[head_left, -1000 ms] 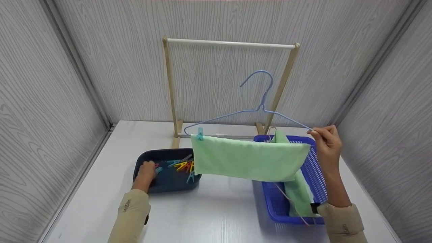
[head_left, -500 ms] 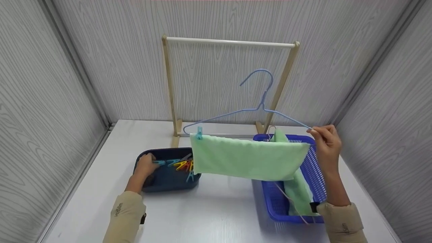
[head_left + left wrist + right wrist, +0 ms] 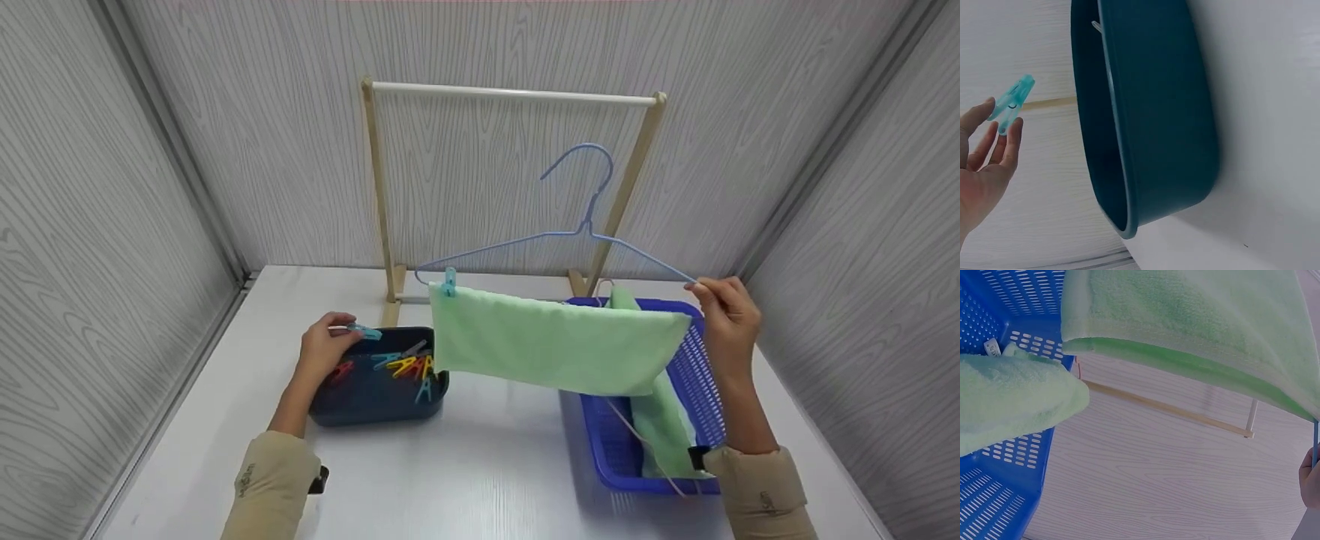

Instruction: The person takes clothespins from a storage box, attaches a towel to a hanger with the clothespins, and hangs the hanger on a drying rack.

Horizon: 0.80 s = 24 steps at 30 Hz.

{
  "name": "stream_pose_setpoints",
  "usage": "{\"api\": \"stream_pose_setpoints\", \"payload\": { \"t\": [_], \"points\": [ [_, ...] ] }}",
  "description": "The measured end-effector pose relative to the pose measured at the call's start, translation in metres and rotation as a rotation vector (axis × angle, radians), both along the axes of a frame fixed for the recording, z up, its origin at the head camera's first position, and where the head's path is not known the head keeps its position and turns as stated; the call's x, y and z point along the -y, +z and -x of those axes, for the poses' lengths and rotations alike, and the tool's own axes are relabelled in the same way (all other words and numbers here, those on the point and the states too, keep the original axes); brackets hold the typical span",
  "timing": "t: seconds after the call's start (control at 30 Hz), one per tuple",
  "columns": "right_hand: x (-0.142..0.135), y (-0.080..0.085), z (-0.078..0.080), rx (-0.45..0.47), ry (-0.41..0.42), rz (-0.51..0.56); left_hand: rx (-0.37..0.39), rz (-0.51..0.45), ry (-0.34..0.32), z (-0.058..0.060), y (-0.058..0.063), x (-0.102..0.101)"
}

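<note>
My left hand [image 3: 326, 349] pinches a light-blue clothespin [image 3: 1013, 104] between thumb and fingertips, above the back left of the dark navy bin [image 3: 375, 416]. My right hand [image 3: 729, 315] grips the right end of a blue wire hanger [image 3: 517, 241], holding it up. Over the hanger's lower bar drapes a pale green towel [image 3: 555, 345], its left corner fastened by another light-blue clothespin [image 3: 449, 282]. No clip shows at the towel's right corner. In the right wrist view, the towel [image 3: 1196, 320] hangs close and only part of the right hand [image 3: 1311, 481] shows.
Several coloured clothespins [image 3: 409, 366] lie in the bin. A blue perforated basket [image 3: 600, 457] at the right holds another green towel [image 3: 660, 439] and a pale hanger [image 3: 637, 439]. Behind stands a wooden rack with a white rail [image 3: 510, 93].
My left hand has risen out of the bin toward its back edge with a clothespin. The hanger and towel have shifted slightly up; the right hand has barely moved.
</note>
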State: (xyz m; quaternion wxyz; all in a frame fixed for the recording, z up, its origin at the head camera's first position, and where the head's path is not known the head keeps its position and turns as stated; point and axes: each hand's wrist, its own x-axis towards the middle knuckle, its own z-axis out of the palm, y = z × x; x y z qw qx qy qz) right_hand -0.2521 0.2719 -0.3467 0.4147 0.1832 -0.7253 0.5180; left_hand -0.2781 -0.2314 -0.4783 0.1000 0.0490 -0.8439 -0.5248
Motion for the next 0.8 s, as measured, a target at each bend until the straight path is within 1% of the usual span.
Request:
{"api": "stream_pose_setpoints", "payload": {
  "t": [0.13,0.27,0.37,0.43,0.53,0.6,0.8],
  "points": [
    [-0.001,0.001,0.001,0.002,-0.013,0.001,-0.075,-0.048,-0.022,-0.002,0.012,-0.008],
    [-0.002,0.000,0.002,-0.001,-0.010,0.008,-0.147,-0.090,-0.063,-0.006,0.024,-0.015],
    [-0.002,-0.001,0.003,0.000,-0.004,0.012,-0.195,-0.140,-0.102,-0.011,0.035,-0.019],
    [-0.003,-0.001,0.003,0.002,-0.001,0.014,-0.219,-0.147,-0.129,-0.019,0.049,-0.025],
    [-0.003,-0.002,0.004,0.001,-0.004,0.014,-0.232,-0.175,-0.178,-0.032,0.071,-0.035],
    [-0.003,-0.003,0.005,-0.001,0.000,0.016,-0.246,-0.180,-0.205,-0.039,0.082,-0.041],
    [-0.003,-0.004,0.007,-0.010,0.006,0.023,-0.307,-0.236,-0.250,-0.044,0.096,-0.052]
  ]
}}
